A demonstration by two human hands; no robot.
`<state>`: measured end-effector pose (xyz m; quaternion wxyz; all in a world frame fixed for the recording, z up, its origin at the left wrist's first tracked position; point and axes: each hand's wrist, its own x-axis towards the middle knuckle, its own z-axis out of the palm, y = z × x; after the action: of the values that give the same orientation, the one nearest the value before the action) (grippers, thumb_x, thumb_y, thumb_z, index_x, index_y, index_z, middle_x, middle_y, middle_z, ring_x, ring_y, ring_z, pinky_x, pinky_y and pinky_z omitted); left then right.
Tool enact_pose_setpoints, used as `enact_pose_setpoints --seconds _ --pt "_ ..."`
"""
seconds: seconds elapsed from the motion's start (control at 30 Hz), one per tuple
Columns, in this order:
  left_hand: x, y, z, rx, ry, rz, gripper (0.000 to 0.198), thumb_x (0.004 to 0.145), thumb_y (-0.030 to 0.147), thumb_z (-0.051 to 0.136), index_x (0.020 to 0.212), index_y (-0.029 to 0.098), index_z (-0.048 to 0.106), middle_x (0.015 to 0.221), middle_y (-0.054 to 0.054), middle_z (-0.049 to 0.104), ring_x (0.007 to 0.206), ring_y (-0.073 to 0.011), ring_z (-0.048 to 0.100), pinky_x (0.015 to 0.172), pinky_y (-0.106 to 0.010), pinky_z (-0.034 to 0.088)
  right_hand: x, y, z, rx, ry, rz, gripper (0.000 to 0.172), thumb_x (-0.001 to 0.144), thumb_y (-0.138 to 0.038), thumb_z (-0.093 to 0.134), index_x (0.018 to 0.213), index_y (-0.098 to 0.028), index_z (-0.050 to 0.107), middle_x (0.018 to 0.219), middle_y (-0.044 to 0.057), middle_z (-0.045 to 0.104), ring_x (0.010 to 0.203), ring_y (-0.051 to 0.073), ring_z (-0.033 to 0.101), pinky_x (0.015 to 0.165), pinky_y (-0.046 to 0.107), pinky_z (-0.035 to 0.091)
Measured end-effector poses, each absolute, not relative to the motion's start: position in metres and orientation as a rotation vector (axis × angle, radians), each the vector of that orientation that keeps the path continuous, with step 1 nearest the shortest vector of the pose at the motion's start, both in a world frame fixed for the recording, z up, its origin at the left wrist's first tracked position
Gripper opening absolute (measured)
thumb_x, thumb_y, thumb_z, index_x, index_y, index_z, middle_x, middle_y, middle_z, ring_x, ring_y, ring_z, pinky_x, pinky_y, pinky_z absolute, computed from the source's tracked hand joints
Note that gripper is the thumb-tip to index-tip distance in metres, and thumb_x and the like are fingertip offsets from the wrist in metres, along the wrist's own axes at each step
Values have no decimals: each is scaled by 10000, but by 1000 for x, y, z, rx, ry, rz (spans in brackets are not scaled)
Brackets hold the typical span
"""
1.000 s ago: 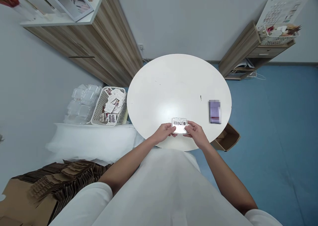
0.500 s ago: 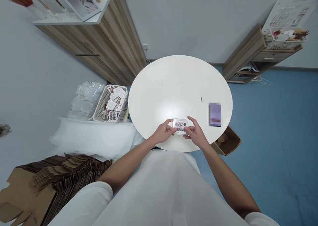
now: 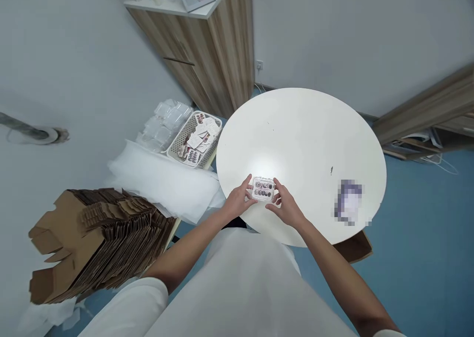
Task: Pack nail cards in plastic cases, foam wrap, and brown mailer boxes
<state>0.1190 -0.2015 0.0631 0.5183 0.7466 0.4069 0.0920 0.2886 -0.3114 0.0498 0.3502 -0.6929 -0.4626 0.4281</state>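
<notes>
Between my hands is a small clear plastic case (image 3: 262, 189) with two rows of dark and patterned press-on nails in it. It is over the near edge of the white round table (image 3: 307, 130). My left hand (image 3: 239, 199) grips its left side, index finger at the upper corner and thumb at the lower one. On the opposite side, my right hand (image 3: 287, 204) has its index finger by the upper right corner and its thumb under the lower edge. Whether the case touches the tabletop, I cannot tell.
A pixelated purple and white item (image 3: 348, 201) lies on the table's right. Leftward are a perforated basket (image 3: 181, 134) of nail cards, clear plastic boxes (image 3: 163, 125), white foam sheets (image 3: 166, 179) and stacked flat cardboard (image 3: 111, 238). An open carton (image 3: 353, 248) sits below the table.
My view has swung left, so the table appears further right. My thumbs have moved off the case's top to its lower corners, and both hands now frame its sides.
</notes>
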Motion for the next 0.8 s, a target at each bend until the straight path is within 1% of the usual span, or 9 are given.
enact_pose_setpoints --seconds 0.07,0.13,0.23,0.37,0.43,0.53,0.67,0.8 --pt "112 -189 58 1804 1042 258 661 689 254 653 1280 253 357 1052 -61 585 776 -156 571 797 -346 447 281 -289 45 -1832 -1254 1048 769 735 -332 574 1377 -316 153 1107 59 481 719 145 511 720 383 489" --pt "105 -173 51 1822 1073 307 546 717 250 627 1218 241 410 1071 -65 579 847 -174 567 793 -346 451 273 -265 40 -1864 -1276 1002 746 738 -324 570 1370 -300 174 1091 56 487 742 152 507 726 373 482" --pt "92 -143 35 1849 1092 365 474 735 231 598 1182 223 439 1085 -69 546 926 -187 540 775 -327 460 259 -227 31 -1912 -1287 960 745 712 -329 600 1351 -278 220 1097 62 475 835 178 505 745 367 476" --pt "78 -103 10 1901 1084 345 514 719 203 592 1209 214 435 1063 -75 480 923 -190 516 797 -335 454 242 -185 16 -2009 -1299 930 720 693 -317 614 1324 -265 272 1080 74 452 970 226 485 769 375 467" --pt "74 -86 -3 1905 1057 298 555 710 186 584 1238 213 413 1022 -69 470 902 -189 513 821 -348 443 236 -167 5 -2060 -1307 943 716 698 -296 602 1328 -257 263 1063 76 458 967 232 492 757 371 469" --pt "73 -62 -20 1895 1044 219 601 711 181 563 1279 194 368 1004 -74 452 879 -191 508 809 -351 445 229 -142 -11 -2137 -1294 963 723 709 -277 580 1342 -232 234 1069 86 458 939 231 506 738 365 472" --pt "75 -39 -41 1836 1060 132 645 714 183 553 1314 191 317 1041 -82 423 861 -184 505 786 -344 453 223 -115 -30 -2199 -1254 968 729 707 -256 568 1345 -218 219 1080 95 442 940 233 503 750 369 470" --pt "77 -29 -56 1780 1058 148 682 707 167 557 1331 194 283 1081 -88 397 877 -172 500 803 -332 451 220 -101 -39 -2223 -1180 1000 742 692 -241 570 1344 -217 215 1066 90 431 941 226 493 758 359 473"
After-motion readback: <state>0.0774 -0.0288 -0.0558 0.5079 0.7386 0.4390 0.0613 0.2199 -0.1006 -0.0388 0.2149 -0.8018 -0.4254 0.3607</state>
